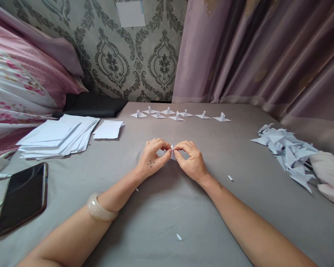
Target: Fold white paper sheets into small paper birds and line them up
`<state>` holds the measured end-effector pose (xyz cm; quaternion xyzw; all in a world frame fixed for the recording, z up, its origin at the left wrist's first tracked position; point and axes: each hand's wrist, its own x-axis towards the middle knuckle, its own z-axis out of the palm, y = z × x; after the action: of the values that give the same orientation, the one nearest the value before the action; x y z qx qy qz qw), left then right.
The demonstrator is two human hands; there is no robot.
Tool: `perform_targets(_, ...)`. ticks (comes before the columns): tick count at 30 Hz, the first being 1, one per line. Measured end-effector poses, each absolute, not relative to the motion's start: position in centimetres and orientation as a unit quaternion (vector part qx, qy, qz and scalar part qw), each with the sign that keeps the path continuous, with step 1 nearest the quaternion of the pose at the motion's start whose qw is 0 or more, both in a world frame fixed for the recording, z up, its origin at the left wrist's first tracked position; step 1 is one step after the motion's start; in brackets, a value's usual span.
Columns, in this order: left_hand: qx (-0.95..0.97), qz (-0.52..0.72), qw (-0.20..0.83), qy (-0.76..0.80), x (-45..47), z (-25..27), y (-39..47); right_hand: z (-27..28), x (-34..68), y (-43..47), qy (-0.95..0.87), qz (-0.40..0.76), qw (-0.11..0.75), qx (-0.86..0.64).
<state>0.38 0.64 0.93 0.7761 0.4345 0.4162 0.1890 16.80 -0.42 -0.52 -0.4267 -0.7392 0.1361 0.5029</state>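
A small folded white paper piece [172, 152] is held between my two hands over the middle of the table. My left hand [153, 157] pinches it from the left with thumb and forefinger. From the other side my right hand [191, 158] pinches it the same way, its fingertips almost meeting those of the left. Much of the piece is hidden behind the fingers. Beyond the hands stand several folded paper cranes [177, 116] in a loose row, their pointed parts upright and their wings spread flat.
On the left lie a stack of white paper sheets [55, 137], a smaller stack of paper squares [108, 129] and a phone [23, 198]. A heap of folded paper pieces [288, 148] is at the right beside a pale cloth [330, 172]. Paper scraps [179, 237] dot the grey tablecloth [144, 230].
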Motion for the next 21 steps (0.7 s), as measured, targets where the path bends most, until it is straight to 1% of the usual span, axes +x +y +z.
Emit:
perform_targets(11, 0.758, 0.422, 0.307, 0.39, -0.04, 0.65, 1.18, -0.42, 17.12, -0.69, -0.772, 0.1, 0.476, -0.408)
perform_targets(13, 0.756, 0.424, 0.313, 0.388, -0.02, 0.67, 1.15, -0.3, 17.1, -0.68, -0.773, 0.098, 0.476, -0.407)
perform_targets(17, 0.75, 0.461, 0.282, 0.382, -0.04, 0.76, 1.09, 0.07, 17.05, -0.55, -0.76, 0.124, 0.495, -0.402)
perform_targets(21, 0.742, 0.467, 0.322, 0.359, -0.13, 0.84, 1.18, 0.34, 17.04, -0.38, -0.74, 0.17, 0.509, -0.405)
